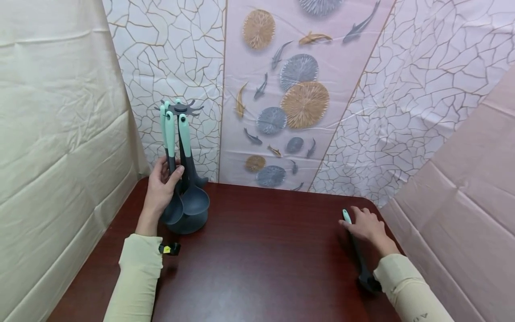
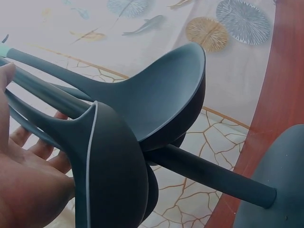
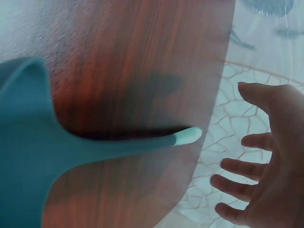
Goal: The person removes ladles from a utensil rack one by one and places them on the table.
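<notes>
Loose utensil (image 1: 356, 250) lies on the right side of the table (image 1: 261, 255) in the head view, its long axis running from far to near and slightly rightward, mint tip (image 1: 346, 216) far and dark head (image 1: 366, 281) near. The right hand (image 1: 367, 226) is much the nearer one, above and just right of the handle's far end, its thumb crossing the handle as seen from here. The right sleeve (image 1: 402, 279) hides part of the head. At the far left, the left hand (image 1: 160, 188) grips shafts of the hanging utensils (image 1: 185, 138) on their stand (image 1: 186, 226).

In the left wrist view, its fingers pass behind the shafts (the thumb barely enters the edge), and ladle bowls (image 2: 166, 97) block much, so how many shafts it grasps I cannot tell.

In the right wrist view, the right hand grasps nothing: fingers spread, a gap before the mint tip, which points toward it. The dark head is cut off at the left, leaving its kind hard to make out.
</notes>
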{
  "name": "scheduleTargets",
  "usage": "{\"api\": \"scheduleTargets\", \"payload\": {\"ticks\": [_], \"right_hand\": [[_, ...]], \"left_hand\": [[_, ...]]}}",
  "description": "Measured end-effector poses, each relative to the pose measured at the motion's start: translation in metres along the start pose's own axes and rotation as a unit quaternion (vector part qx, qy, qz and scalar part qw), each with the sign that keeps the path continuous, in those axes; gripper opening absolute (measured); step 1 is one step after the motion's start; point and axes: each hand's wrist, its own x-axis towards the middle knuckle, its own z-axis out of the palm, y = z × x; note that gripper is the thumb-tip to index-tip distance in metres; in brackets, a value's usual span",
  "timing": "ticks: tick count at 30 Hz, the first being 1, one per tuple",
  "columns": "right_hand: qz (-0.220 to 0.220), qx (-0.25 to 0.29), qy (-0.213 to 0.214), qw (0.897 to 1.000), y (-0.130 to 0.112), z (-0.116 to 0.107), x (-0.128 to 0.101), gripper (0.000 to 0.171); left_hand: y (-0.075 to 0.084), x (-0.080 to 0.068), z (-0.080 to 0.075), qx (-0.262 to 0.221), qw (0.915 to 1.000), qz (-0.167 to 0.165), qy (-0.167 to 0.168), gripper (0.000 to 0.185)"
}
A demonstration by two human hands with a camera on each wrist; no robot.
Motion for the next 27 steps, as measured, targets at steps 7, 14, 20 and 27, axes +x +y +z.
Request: {"api": "scheduleTargets", "payload": {"ticks": [7,14,20,27], "right_hand": [[-0.027,-0.009,0.049,0.998,-0.023,-0.006,0.004,0.1],[-0.049,-0.009,0.072,0.996,-0.043,-0.009,0.009,0.102],[-0.064,-0.004,0.086,0.994,-0.061,-0.016,0.013,0.102],[-0.075,0.002,0.103,0.992,-0.079,-0.019,0.016,0.103]], "left_hand": [[0.0,-0.002,0.0,-0.002,1.0,-0.003,-0.002,0.056],[0.002,-0.002,-0.001,0.003,1.0,0.0,-0.003,0.056],[0.001,-0.001,0.0,-0.006,1.0,0.007,-0.001,0.053],[-0.001,0.0,0.001,-0.019,0.9997,0.017,-0.001,0.049]]}}
